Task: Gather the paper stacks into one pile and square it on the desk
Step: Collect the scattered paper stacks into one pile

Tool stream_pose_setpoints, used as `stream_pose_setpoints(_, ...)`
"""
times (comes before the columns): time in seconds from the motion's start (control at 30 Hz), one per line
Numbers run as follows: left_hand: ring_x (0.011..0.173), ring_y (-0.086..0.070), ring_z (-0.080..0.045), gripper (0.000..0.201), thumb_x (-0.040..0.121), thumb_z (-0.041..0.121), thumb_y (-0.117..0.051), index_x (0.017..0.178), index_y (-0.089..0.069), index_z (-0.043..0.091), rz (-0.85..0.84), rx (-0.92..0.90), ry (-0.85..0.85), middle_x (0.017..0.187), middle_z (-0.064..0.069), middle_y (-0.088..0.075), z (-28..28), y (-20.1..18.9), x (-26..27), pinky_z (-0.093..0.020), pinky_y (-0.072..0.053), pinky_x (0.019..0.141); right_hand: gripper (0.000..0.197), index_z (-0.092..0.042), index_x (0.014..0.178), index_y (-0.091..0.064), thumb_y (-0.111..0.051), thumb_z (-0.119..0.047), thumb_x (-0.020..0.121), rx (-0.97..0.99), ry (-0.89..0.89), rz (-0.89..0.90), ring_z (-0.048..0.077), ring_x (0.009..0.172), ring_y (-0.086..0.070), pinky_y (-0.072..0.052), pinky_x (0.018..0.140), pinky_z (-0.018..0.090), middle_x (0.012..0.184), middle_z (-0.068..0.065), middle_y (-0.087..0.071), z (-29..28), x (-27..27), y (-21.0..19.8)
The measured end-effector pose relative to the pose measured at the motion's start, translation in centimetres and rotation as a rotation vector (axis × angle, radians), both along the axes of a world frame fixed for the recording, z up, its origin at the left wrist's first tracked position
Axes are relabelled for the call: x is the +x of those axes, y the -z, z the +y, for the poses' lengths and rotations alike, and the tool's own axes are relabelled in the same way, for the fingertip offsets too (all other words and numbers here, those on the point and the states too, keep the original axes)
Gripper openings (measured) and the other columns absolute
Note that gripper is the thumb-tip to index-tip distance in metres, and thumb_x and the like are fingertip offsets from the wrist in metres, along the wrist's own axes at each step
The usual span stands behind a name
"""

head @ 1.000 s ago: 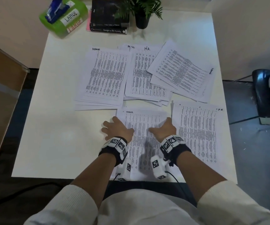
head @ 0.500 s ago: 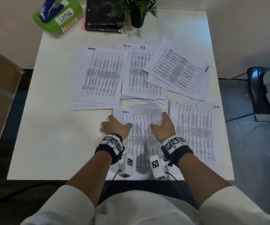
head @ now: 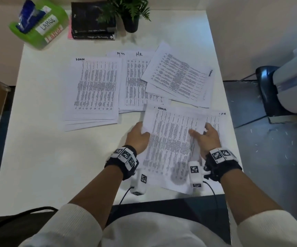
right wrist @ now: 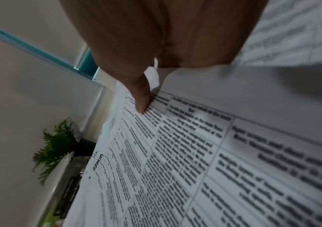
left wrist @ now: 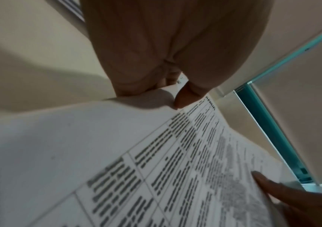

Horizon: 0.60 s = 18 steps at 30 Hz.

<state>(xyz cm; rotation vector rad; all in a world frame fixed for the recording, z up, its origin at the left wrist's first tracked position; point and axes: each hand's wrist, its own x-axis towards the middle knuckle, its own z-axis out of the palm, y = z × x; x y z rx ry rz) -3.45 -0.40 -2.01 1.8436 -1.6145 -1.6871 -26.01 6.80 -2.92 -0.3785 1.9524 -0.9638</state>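
A printed stack headed ADMIN (head: 171, 139) is lifted off the white desk (head: 46, 157), held at both side edges. My left hand (head: 138, 135) pinches its left edge, thumb on top; the left wrist view shows the thumb (left wrist: 183, 98) on the sheet's edge (left wrist: 117, 145). My right hand (head: 204, 138) grips the right edge, thumb (right wrist: 140, 98) pressing the print (right wrist: 195, 169). The held stack overlaps the near right stack marked HR (head: 217, 122). Three more stacks lie further back: a left ADMIN stack (head: 94, 90), a middle HR stack (head: 135, 86) and a skewed right stack (head: 179, 77).
At the desk's far edge stand a green tissue box (head: 39, 24), dark books (head: 92, 22) and a potted fern (head: 128, 13). A dark chair (head: 269, 90) stands on the floor to the right. The desk's left half is bare.
Both hands went from resting flat on the near ADMIN stack to gripping its side edges. The stack has come up off the desk and shifted right, over the near HR stack.
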Motion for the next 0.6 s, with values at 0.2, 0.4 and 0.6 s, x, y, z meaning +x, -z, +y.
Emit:
stream_pose_setpoints(0.2, 0.117, -0.058, -0.024, 0.061, 0.09, 0.014, -0.043, 0.148, -0.034, 0.025, 0.087, 0.137, 0.1, 0.14, 0.0, -0.054, 1.9, 0.8, -5.5, -0.039, -0.049, 0.102, 0.061, -0.009, 0.138, -0.049, -0.074, -0.029, 0.086, 0.192, -0.155, 0.392, 0.027, 0.124, -0.055, -0.044, 0.106, 0.043, 0.132, 0.002, -0.057, 0.5, -5.9, -0.4)
stream_pose_setpoints(0.4, 0.105, -0.065, -0.031, 0.054, 0.088, 0.02, -0.051, 0.141, -0.042, 0.019, 0.03, 0.153, 0.206, 0.119, -0.012, -0.066, 3.4, 1.5, -8.9, -0.039, -0.055, 0.089, 0.049, -0.016, 0.129, -0.051, -0.075, -0.017, 0.086, 0.248, -0.084, 0.425, 0.029, 0.1, -0.066, -0.054, 0.092, 0.041, 0.122, 0.009, -0.067, 1.3, -9.3, 0.1)
stream_pose_setpoints(0.6, 0.111, -0.062, -0.021, 0.038, 0.093, 0.019, -0.058, 0.13, -0.059, 0.016, -0.118, -0.041, 0.075, 0.122, -0.005, -0.067, 0.1, 1.0, -5.7, -0.017, -0.041, 0.09, 0.058, -0.016, 0.138, -0.048, -0.069, -0.025, 0.084, 0.303, -0.101, 0.683, 0.038, 0.129, -0.042, -0.038, 0.106, 0.046, 0.139, 0.018, -0.045, -0.3, -7.6, 0.5)
